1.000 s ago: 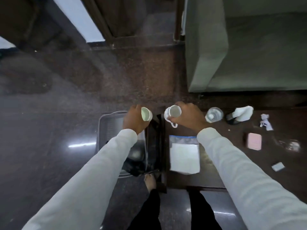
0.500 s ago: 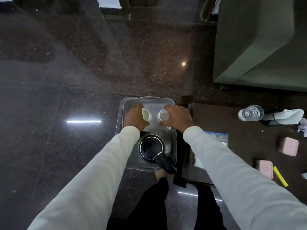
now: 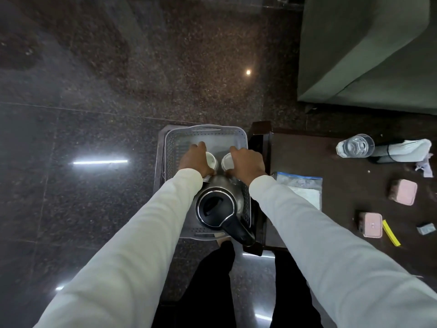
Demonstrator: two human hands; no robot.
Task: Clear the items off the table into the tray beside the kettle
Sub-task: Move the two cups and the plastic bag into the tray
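A grey perforated tray (image 3: 170, 157) sits on the floor left of the dark table (image 3: 307, 159). A steel kettle with a black lid (image 3: 216, 207) stands in the tray's near half. My left hand (image 3: 195, 159) grips a white cup (image 3: 211, 159) and my right hand (image 3: 247, 163) grips a second white cup (image 3: 227, 161). Both cups are low inside the tray, just beyond the kettle, side by side. On the table lie a zip bag with white paper (image 3: 301, 188), a clear water bottle (image 3: 356, 146), two pink boxes (image 3: 403, 192) (image 3: 371, 224) and a yellow strip (image 3: 391, 233).
A white cloth over a dark object (image 3: 406, 150) and crumpled paper (image 3: 424, 168) lie at the table's far right, with a small grey packet (image 3: 425, 228). A green sofa (image 3: 369, 50) stands beyond the table. Polished dark floor surrounds the tray. My legs are below.
Both hands carried the cups from the table's left end leftward over the tray and then lowered them into it beyond the kettle. The view tilted down.
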